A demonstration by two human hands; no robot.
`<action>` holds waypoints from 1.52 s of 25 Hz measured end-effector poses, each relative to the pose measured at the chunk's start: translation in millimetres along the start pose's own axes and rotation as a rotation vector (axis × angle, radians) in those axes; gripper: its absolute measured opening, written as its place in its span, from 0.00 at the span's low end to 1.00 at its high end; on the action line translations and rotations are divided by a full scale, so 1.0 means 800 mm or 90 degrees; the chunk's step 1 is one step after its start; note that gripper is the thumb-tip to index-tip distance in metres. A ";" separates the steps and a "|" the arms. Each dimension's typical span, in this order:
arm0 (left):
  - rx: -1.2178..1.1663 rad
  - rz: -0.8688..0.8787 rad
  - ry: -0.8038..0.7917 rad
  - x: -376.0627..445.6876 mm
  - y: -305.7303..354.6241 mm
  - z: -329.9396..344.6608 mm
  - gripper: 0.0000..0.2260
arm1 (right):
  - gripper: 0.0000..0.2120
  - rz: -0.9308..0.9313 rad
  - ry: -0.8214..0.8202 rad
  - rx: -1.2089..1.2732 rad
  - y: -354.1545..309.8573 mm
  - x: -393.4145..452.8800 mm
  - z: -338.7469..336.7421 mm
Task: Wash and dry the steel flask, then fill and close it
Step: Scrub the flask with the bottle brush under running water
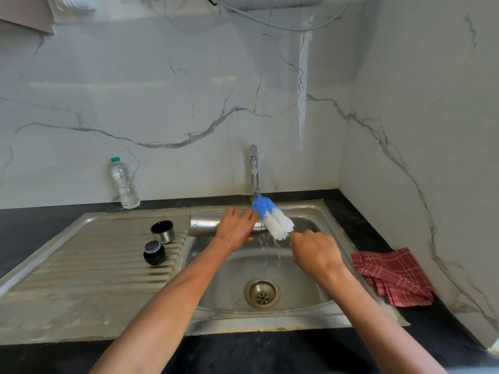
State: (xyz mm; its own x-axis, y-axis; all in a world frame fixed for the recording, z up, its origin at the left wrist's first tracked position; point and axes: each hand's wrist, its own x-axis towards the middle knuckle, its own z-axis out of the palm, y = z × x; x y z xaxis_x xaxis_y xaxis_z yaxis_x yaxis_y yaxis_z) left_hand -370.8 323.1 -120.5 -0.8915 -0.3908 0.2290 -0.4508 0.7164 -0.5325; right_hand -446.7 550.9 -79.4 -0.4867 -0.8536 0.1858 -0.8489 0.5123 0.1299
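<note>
Steel flask [205, 225] held level over the sink [318, 211], left hand [235, 230] fingers wrapped round its wet, likely slippery rigid body near the mouth, right hand [316, 252] fingers clenched on the bottle brush [272, 218] handle under running water.

No text, label, brand, number or sign can be read anywhere in the view. The plastic water bottle [125, 184] standing against the wall carries no legible label, and the steel flask [204, 225] shows only bare metal. The white appliance [272, 1] at the top edge bears nothing that can be made out.
</note>
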 end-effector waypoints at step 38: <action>0.204 -0.002 -0.130 0.009 -0.056 -0.038 0.27 | 0.06 0.274 0.011 0.857 0.020 -0.053 0.060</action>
State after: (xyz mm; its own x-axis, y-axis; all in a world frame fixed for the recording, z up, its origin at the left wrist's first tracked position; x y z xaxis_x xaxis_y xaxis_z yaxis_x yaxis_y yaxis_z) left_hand -358.6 305.4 -70.1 -0.8487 -0.5226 0.0811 -0.3881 0.5112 -0.7669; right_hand -449.4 590.5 -131.8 -0.7608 -0.6489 -0.0147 -0.1863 0.2400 -0.9527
